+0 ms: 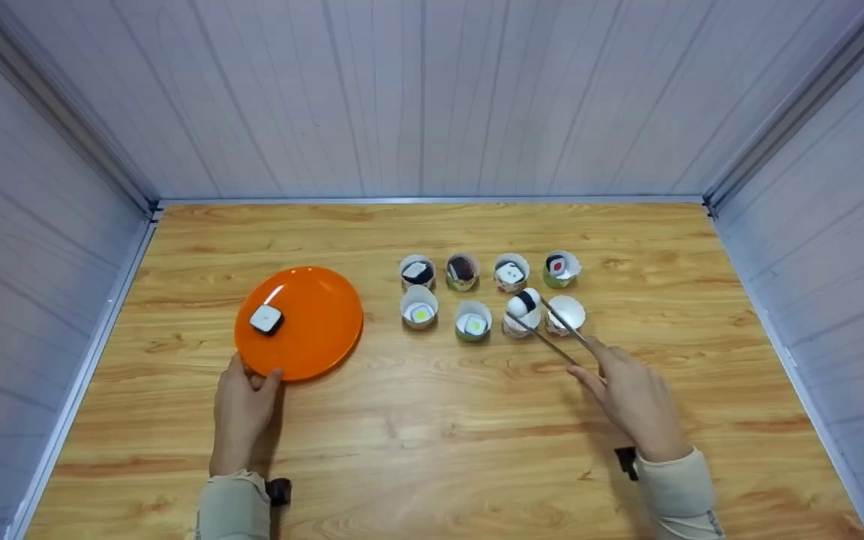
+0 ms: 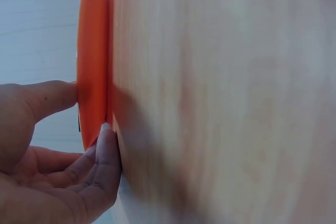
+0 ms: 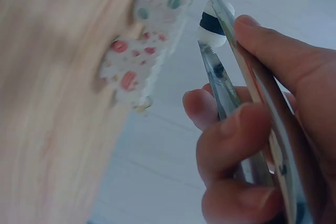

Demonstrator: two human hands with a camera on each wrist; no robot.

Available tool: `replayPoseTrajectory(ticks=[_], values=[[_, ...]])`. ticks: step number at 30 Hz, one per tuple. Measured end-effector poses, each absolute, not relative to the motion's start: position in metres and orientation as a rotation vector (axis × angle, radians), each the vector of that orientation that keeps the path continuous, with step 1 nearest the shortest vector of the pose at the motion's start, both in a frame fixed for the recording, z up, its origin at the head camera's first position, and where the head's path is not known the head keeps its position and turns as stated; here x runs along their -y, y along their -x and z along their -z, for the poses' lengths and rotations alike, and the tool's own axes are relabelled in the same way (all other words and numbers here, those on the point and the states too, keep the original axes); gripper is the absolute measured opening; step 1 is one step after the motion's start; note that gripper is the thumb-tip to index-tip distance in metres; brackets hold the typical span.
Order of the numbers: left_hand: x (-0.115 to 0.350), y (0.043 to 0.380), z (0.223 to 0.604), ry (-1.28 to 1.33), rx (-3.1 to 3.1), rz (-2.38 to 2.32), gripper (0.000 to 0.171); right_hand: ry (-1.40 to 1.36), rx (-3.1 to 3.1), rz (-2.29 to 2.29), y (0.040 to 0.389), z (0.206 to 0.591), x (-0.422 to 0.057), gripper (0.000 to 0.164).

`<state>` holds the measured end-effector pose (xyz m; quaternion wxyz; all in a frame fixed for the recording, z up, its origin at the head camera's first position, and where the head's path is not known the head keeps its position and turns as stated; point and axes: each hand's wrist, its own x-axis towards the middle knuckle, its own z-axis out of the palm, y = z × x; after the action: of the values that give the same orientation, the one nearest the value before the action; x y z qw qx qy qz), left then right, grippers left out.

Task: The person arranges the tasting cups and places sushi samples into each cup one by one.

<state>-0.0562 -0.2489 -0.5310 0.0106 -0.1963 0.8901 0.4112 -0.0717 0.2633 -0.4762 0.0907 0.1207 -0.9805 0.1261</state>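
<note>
At the left, my left hand grips the near rim of an orange plate, thumb on top and fingers curled beneath it in the left wrist view. A white and black toy sushi piece sits on the plate's left side. My right hand holds metal tongs. Pinched between their tips is a white toy sushi piece with a black band, above a paper cup in the front row. Beside that cup, the rightmost front cup shows its white inside behind a tong arm.
Other paper cups stand in two rows; the front ones include a left cup and its neighbour, holding white pieces with yellow-green centres. The back row's right cup holds a red-centred piece. Pale panel walls enclose the wooden table.
</note>
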Motion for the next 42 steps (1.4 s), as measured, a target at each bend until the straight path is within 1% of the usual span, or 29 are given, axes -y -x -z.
replayPoseTrajectory(ticks=[7, 14, 19, 23, 30, 38, 42], values=[[0.248, 0.057, 0.531, 0.655, -2.731, -1.28, 0.045, -0.306, 2.975, -0.412, 0.071, 0.485, -0.268, 0.046], [0.249, 0.057, 0.53, 0.649, -2.716, -1.304, 0.044, -0.277, 3.029, -0.485, 0.072, 0.489, -0.266, 0.048], [0.249, 0.058, 0.53, 0.659, -2.708, -1.305, 0.04, -0.256, 3.041, -0.52, 0.072, 0.492, -0.265, 0.045], [0.249, 0.057, 0.529, 0.663, -2.706, -1.305, 0.04, -0.257, 3.025, -0.524, 0.072, 0.495, -0.263, 0.043], [0.249, 0.056, 0.531, 0.621, -2.779, -1.294, 0.037, -0.243, 3.0, -0.529, 0.069, 0.494, -0.26, 0.046], [0.249, 0.057, 0.53, 0.651, -2.742, -1.289, 0.039, -0.268, 2.964, -0.517, 0.073, 0.488, -0.251, 0.048], [0.249, 0.057, 0.53, 0.657, -2.737, -1.29, 0.039, -0.354, 2.909, -0.523, 0.084, 0.485, -0.234, 0.049]])
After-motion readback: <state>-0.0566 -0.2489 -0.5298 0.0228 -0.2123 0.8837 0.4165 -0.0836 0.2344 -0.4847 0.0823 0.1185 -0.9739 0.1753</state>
